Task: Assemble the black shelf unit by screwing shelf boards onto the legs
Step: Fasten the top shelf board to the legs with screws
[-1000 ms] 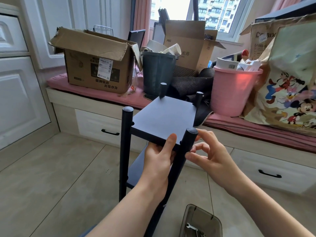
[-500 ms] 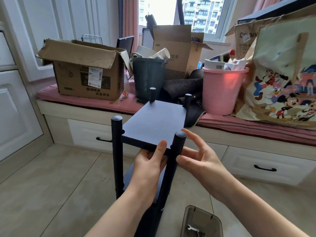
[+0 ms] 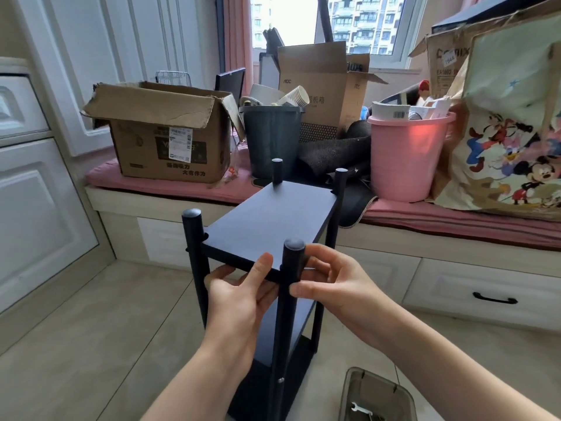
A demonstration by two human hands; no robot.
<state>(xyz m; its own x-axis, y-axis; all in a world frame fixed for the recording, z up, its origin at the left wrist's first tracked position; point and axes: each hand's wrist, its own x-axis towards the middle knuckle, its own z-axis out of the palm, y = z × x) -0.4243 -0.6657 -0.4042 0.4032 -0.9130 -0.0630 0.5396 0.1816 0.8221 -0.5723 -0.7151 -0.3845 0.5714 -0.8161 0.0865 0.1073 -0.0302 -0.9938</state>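
**Shelf unit held on the tiled floor**

The black shelf unit (image 3: pixel 267 226) is stood on the floor. Its top board is pinched by the left hand (image 3: pixel 239 296); the near leg (image 3: pixel 291 268) is grasped by the right hand (image 3: pixel 337 284). A small wrench (image 3: pixel 361 410) lies in the clear tray (image 3: pixel 376 396). Paper cups (image 3: pixel 296 95) are held in the dark bin (image 3: pixel 271 141).

A black shelf unit (image 3: pixel 267 268) stands upright on the tiled floor (image 3: pixel 91 329), its top shelf board (image 3: pixel 267 220) set between four round legs. The left hand (image 3: pixel 243 302) grips the board's near edge, thumb on top and fingers beneath. The right hand (image 3: pixel 328 284) curls around the near right leg (image 3: pixel 290 287) just beside it. A grey tray (image 3: pixel 376 396) holding a small wrench (image 3: pixel 361 409) lies on the floor at lower right. Behind, the bench (image 3: pixel 455 226) with a pink cushion carries a cardboard box (image 3: pixel 164 132), a dark bin (image 3: pixel 271 141) and a pink bucket (image 3: pixel 406 156).
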